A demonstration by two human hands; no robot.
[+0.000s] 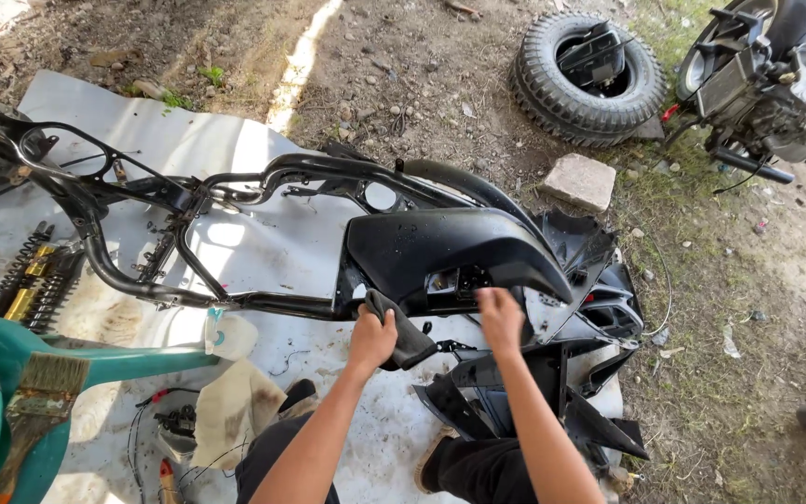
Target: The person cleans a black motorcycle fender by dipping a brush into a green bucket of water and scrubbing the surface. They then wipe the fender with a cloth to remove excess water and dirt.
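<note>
L hand clamped on a dark rag, pressed vs the underside of the black fairing panel, which sits on the scooter frame at the sheet's right edge. R hand just beside, fingers bent on the panel's lower lip; grip unclear. Paintbrush near sheet's bottom-left corner; tyre well apart on the dirt.
</note>
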